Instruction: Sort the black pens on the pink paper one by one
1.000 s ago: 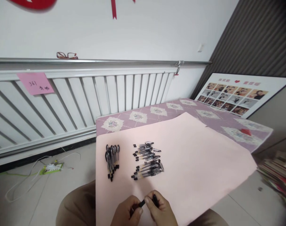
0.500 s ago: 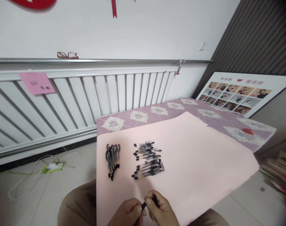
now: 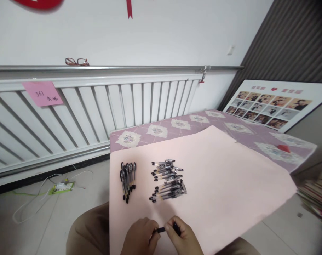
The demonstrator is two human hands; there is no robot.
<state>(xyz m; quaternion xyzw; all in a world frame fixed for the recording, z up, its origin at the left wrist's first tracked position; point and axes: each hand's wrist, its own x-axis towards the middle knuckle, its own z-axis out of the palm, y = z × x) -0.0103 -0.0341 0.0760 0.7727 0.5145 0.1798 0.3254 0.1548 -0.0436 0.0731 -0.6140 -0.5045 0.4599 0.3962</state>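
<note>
Close to my lap, at the near edge of the pink paper (image 3: pixel 219 170), both hands hold one black pen (image 3: pixel 161 230) between them. My left hand (image 3: pixel 139 235) is closed round one end of it. The fingers of my right hand (image 3: pixel 182 234) are curled on the other end, where a dark part shows in the fist. Beyond my hands lies a loose row of black-tipped gel pens (image 3: pixel 167 189), caps to the right. Further left, a smaller bunch of similar pens (image 3: pixel 127 180) lies pointing toward me. My fingers hide most of the held pen.
A purple patterned cloth (image 3: pixel 177 124) covers the table under the paper. Behind stands a white radiator (image 3: pixel 139 102) with a pink note (image 3: pixel 42 94) and glasses (image 3: pixel 76 62) on its pipe. A photo board (image 3: pixel 269 102) leans at the right; a power strip (image 3: pixel 62 187) lies on the floor.
My left hand has turned over the pen and now shows more of its back. The held pen has swung from slanted to nearly level. Both pen groups lie as before.
</note>
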